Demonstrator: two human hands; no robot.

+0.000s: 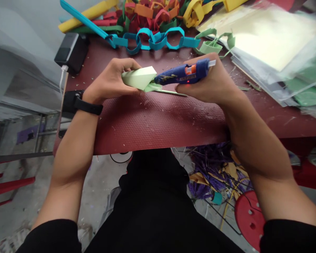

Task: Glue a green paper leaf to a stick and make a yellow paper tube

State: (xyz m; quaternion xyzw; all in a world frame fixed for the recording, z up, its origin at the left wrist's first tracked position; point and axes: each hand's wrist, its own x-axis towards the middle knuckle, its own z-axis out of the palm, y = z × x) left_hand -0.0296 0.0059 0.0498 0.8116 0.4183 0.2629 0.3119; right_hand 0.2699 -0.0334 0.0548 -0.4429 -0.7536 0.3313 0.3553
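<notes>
My left hand (118,79) is closed round a folded piece of pale green paper (139,78), thumb below and fingers above. In my right hand (208,86) is a blue hot glue gun (184,73), with a clear glue stick poking out of its back end and a small red light showing. The gun's nozzle points left and meets the open edge of the folded paper; whether glue is coming out is hidden. A thin pale green strip (171,92) reaches right from under the paper toward my right hand.
A blue paper chain (150,38) crosses the maroon table (152,123), before piled coloured paper loops (152,14). Pale green loops (213,42) lie near plastic-covered paper sheets (279,42) at right. A black power bank (71,52) with a white cable stands left. Below is a red stool (250,218).
</notes>
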